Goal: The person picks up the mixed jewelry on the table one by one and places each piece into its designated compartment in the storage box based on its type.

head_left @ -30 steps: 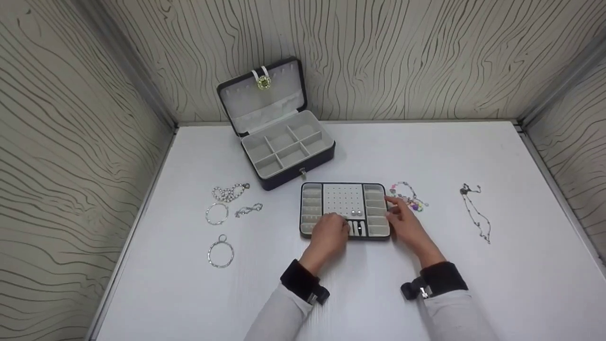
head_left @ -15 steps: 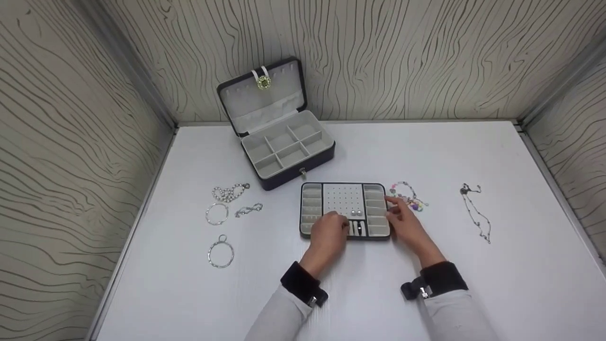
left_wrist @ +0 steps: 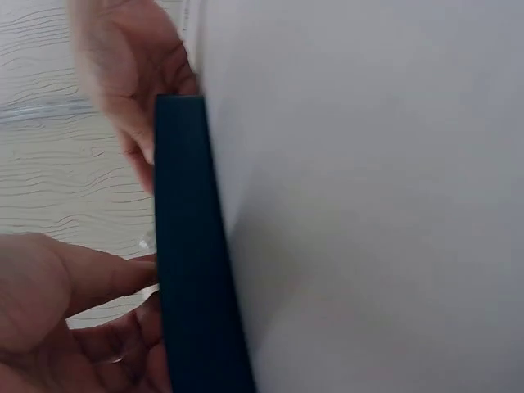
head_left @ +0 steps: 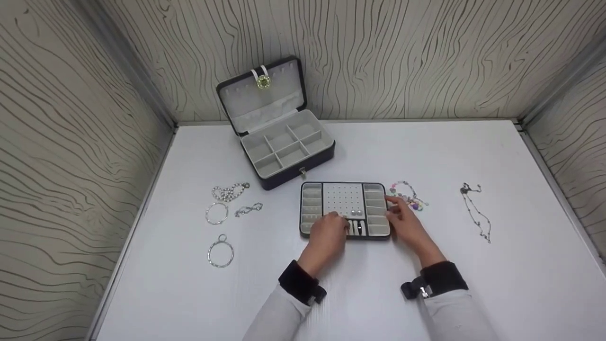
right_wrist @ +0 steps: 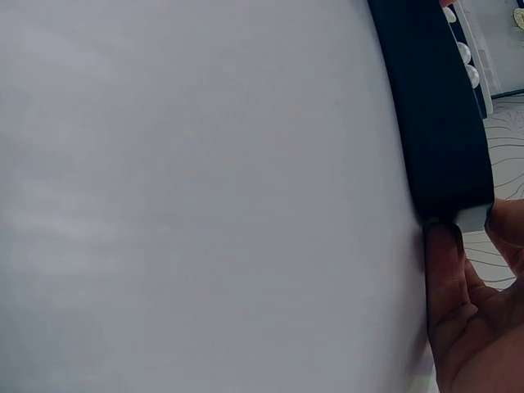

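A dark-edged jewelry tray lies on the white table in the head view, with dividers on both sides and a perforated earring panel in the middle. Two pearl stud earrings sit on that panel. My left hand is bent over the ring slots at the tray's front, its thumb and fingertips down by the slots. A small silvery glint shows among its fingers; I cannot tell what they pinch. My right hand grips the tray's right end between thumb and fingers.
Behind the tray stands an open jewelry box with several compartments. To the left lie a beaded bracelet, a bangle, a chain and a hoop. A colourful charm bracelet and a necklace lie right.
The left hand has shifted very slightly left over the ring slots. My right hand keeps its hold on the tray's end, and the jewelry stays where it was.
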The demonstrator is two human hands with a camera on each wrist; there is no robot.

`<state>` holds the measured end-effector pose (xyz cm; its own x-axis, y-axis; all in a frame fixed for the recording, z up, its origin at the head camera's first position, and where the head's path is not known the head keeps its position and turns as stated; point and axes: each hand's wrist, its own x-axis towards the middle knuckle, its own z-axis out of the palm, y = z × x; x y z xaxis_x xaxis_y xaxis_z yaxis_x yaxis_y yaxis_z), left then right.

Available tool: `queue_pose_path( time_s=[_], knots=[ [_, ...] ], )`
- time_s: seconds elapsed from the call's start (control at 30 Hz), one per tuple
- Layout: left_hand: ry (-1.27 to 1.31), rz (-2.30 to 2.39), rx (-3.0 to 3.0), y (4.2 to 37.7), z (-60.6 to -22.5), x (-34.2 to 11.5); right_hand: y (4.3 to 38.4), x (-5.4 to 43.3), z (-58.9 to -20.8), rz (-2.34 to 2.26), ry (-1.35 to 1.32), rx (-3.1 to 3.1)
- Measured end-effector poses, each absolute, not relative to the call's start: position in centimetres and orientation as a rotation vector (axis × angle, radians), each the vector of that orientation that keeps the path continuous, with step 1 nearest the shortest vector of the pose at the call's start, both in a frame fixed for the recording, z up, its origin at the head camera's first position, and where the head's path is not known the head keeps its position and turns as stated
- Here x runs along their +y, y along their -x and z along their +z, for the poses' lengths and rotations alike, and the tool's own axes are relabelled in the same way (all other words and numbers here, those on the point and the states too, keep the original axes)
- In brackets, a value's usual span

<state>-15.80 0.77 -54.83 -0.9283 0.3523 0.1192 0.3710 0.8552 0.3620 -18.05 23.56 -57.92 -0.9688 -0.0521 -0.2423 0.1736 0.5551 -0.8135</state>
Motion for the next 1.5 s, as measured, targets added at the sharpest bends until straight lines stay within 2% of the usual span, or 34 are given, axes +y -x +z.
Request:
queue_pose_path(
  time_s=[0.23,0.43,0.6,1.23,1.5],
  knots=[
    [0.628,-0.733,-3.118,15.6,-54.1,0.0,18.0,23.6,-58.0,-1.391,-0.119,2.534],
    [0.535,-1.008,-3.102,15.2,-53.7,-1.6,17.9,23.5,-58.0,-1.401,-0.086,2.543],
    [0.479,-0.895,-2.980,14.7,-53.4,-4.5,17.9,23.6,-58.0,-1.399,-0.086,2.541],
    [-0.309,-0.768,-2.974,13.9,-54.6,-20.6,17.9,23.6,-57.9,-1.387,-0.084,2.558],
    [-0.528,-0.882,-3.015,13.3,-55.1,-23.7,18.0,23.5,-57.8,-1.379,-0.111,2.543]
  ],
)
